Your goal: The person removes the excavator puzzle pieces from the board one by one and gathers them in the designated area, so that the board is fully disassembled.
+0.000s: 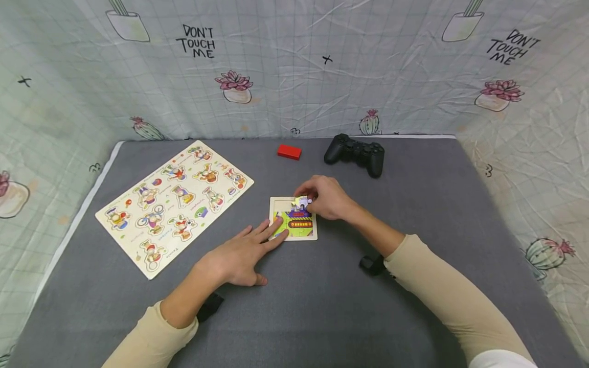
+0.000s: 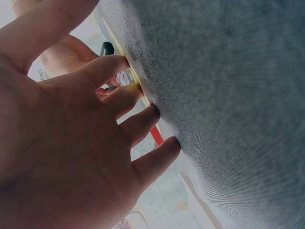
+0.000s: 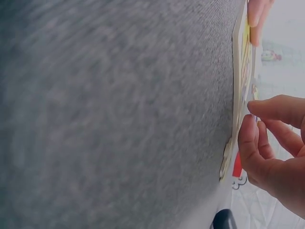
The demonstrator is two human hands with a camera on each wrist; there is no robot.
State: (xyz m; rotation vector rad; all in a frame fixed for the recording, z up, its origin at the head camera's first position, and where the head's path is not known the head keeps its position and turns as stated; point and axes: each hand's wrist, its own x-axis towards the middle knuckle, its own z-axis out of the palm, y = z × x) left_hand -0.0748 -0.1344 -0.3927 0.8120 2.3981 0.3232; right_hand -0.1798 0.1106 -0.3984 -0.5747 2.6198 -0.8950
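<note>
1 puzzle pc (image 1: 301, 203), prob. light/stiff, hold by edges; R hand (image 1: 327, 198) pinching it at tray's (image 1: 281, 205) far side, L hand (image 1: 241, 255) fingers spread, tray's L.

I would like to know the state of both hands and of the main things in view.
Small puzzle: partly filled, upper left bare
Puzzle piece: pinched in the right hand
Right hand: fingers curled
Left hand: fingers spread, some touching the puzzle
Picture board: flat, untouched
Red block: untouched
Game controller: untouched
</note>
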